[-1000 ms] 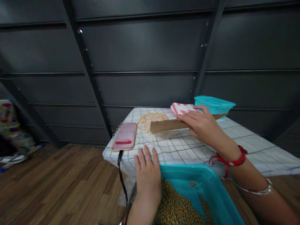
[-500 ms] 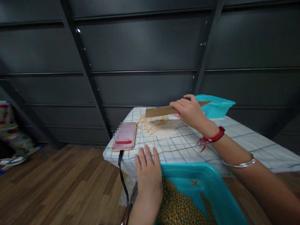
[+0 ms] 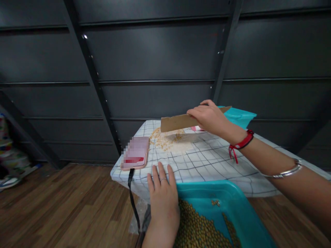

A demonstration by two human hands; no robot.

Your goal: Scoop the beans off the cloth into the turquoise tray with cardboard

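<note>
My right hand point(image 3: 209, 115) grips a strip of brown cardboard point(image 3: 177, 123) by its upper edge, holding it above the table. Below and left of the strip, small yellowish pieces point(image 3: 162, 139) lie scattered on the checked white cloth point(image 3: 207, 165). My left hand point(image 3: 163, 196) lies flat with its fingers stretched out on the cloth's near edge, beside the rim of a teal tub point(image 3: 232, 193). Many small brownish-green round beads or seeds point(image 3: 201, 227) fill part of that tub; I cannot tell which they are.
A pink phone point(image 3: 136, 153) rests on the table's left side, with a black strap point(image 3: 132, 196) hanging down. Behind my right hand stands a second turquoise container point(image 3: 240, 117). A small pink and white item point(image 3: 197, 128) sits partly hidden near the cardboard. Dark panels point(image 3: 155, 51) rise behind the table.
The cardboard strip has tilted so more of its broad face shows, and my right wrist has swung slightly right. My left hand stays flat in place. The whole view has shifted a little.
</note>
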